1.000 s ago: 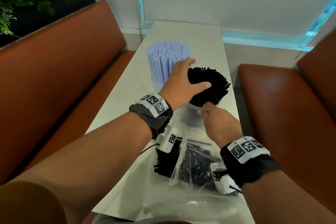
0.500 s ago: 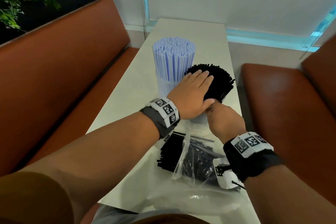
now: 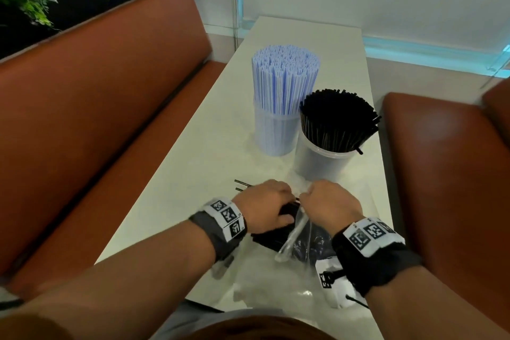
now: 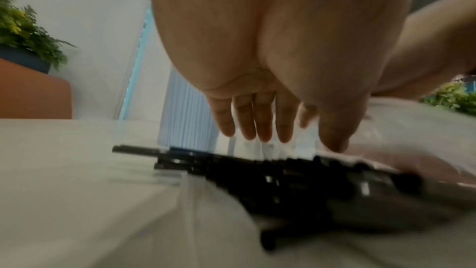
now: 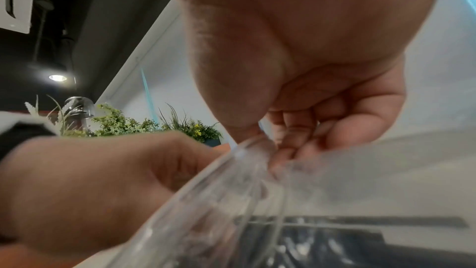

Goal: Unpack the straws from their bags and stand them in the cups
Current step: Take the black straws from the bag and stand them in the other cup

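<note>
Where the head view looks down the white table (image 3: 193, 163), two clear cups are seen standing side by side at its far middle; the left cup (image 3: 271, 132) is packed with upright blue-and-white straws (image 3: 284, 77), the right cup (image 3: 320, 163) with upright black straws (image 3: 338, 121) fanning slightly rightward. Nearer the body, a pile of loose black straws (image 3: 273, 237) is lain on the table, partly inside a clear plastic bag (image 3: 292, 240); two straw ends (image 3: 242, 185) are seen poking out leftward beyond the left hand (image 3: 265, 207), which is set over the pile; the right hand (image 3: 328, 205) is closed, fingers curled, on the bag's upper edge. Brown bench seats (image 3: 110, 91) are noted on both sides.

Left wrist view, blurred: the left hand's fingers (image 4: 257, 121) are seen straight and close together, extended just above the black straws (image 4: 283, 174); no closed grasp is shown; contact cannot be told.

Right wrist view: the bag's gathered plastic (image 5: 231, 180) is pinched between the right thumb and curled fingers (image 5: 291, 129); black straws (image 5: 360, 237) are seen through the film below; the left hand (image 5: 90, 186) is just beside.
</note>
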{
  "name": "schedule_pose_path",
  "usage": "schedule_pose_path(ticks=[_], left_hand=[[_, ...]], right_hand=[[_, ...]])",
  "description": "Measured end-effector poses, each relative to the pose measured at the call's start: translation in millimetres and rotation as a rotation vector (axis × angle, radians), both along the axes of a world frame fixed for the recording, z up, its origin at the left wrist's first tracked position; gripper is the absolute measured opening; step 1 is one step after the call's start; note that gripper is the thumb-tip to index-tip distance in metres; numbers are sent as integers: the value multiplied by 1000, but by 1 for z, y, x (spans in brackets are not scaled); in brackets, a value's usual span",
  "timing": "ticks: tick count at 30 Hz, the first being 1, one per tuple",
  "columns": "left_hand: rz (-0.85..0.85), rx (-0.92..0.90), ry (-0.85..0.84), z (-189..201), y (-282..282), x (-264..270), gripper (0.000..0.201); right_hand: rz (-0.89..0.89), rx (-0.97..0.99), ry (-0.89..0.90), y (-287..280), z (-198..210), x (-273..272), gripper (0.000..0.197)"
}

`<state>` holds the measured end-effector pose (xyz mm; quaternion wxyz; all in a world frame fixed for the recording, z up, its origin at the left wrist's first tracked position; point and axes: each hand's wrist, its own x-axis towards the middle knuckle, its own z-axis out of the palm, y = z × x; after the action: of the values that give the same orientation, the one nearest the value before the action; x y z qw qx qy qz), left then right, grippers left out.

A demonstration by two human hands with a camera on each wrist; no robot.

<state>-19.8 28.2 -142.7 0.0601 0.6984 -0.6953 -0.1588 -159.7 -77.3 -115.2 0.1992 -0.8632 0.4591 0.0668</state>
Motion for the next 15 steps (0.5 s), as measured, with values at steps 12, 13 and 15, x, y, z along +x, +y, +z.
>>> schedule_pose_path(ticks=[12,13,15], left_hand=[[-143,120,-225,-7,-27,-25,31],[-146,121,-240,-6,-28,-27,32],[-148,112,-277,-5,-30,-28,31]], right_hand=[[-24,-6,-87,-5,10,-4,20],[-26,-3,-87,-5,10,-4,20],[-28,-3,-85,-5,10,-6,21]])
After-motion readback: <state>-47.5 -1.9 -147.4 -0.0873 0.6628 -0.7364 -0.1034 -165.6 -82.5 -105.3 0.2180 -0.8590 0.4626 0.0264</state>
